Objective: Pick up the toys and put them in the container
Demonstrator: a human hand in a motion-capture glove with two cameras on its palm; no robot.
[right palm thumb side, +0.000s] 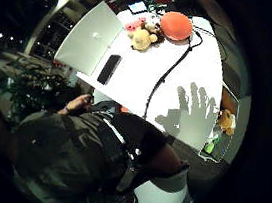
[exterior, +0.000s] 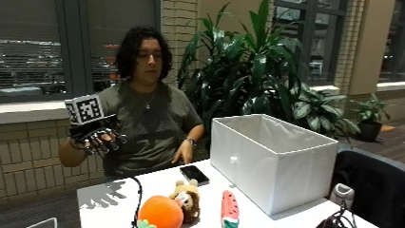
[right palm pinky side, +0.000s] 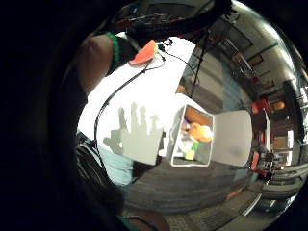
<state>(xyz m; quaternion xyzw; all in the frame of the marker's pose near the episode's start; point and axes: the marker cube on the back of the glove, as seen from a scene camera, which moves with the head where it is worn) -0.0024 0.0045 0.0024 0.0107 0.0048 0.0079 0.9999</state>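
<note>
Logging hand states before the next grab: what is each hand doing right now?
Right hand: raised above the table, fingers spread, holding nothing.
Left hand: bare, hanging relaxed at the table edge, holding nothing.

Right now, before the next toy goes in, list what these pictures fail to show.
Container floor: outside view, its own walls hide it.
Toys in the container: little finger palm view, too small to identify.
Orange plush: outside view, lower part cut off by the bottom edge.
</note>
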